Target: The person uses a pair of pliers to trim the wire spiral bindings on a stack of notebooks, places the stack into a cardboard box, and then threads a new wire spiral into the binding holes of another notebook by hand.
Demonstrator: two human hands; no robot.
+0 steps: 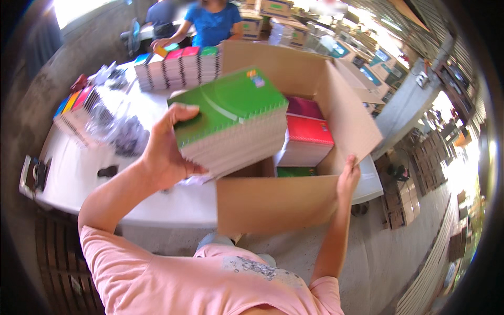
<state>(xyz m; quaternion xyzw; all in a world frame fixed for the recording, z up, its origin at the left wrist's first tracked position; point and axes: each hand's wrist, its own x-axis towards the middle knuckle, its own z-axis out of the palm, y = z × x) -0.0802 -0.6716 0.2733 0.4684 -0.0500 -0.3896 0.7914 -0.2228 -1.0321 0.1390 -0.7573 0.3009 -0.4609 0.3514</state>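
Note:
My left hand (164, 148) is wrapped round the left end of a thick stack of green-covered spiral notebooks (236, 118), thumb on top and fingers beneath. The stack is tilted above an open cardboard box (275, 202) on the table. Inside the box are a stack of red notebooks (310, 131), maroon notebooks (303, 107) behind it, and a green notebook (296, 171) lower down. The held stack hides the box's left part. My right hand (348, 178) is closed on the box's flaps at the near right corner.
A white table (168, 207) carries a row of notebook stacks (178, 68), more notebooks (79, 113) and crumpled clear plastic (123, 134). Across it stands a person in a blue shirt (214, 23). Cartons (289, 31) are piled behind; a concrete pillar (407, 100) rises at the right.

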